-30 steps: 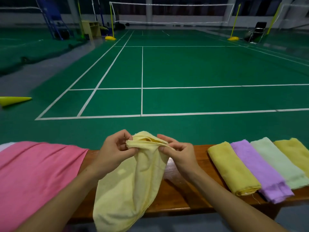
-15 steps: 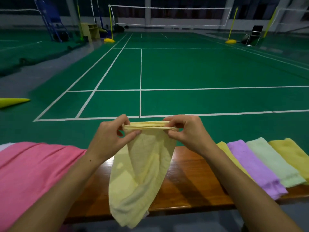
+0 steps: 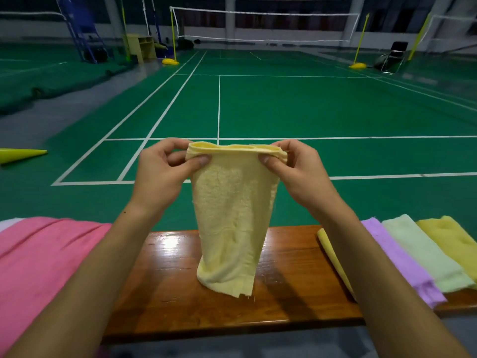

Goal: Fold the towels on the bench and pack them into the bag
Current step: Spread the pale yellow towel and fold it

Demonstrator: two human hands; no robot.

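A pale yellow towel hangs doubled over in front of me, its lower end just above the wooden bench. My left hand pinches its top left corner and my right hand pinches its top right corner, stretching the top edge level. To the right on the bench lie folded towels side by side: a yellow one partly behind my right forearm, a purple one, a light green one and another yellow one. No bag is in view.
A large pink cloth covers the left end of the bench. Beyond the bench lies a green badminton court with a net, yellow posts and a chair far right. A yellow cone lies on the floor at left.
Both hands have lifted the pale yellow towel higher and pulled its top edge taut and wider. The towel's lower end has risen from below the bench's front edge to hang over the bench top.
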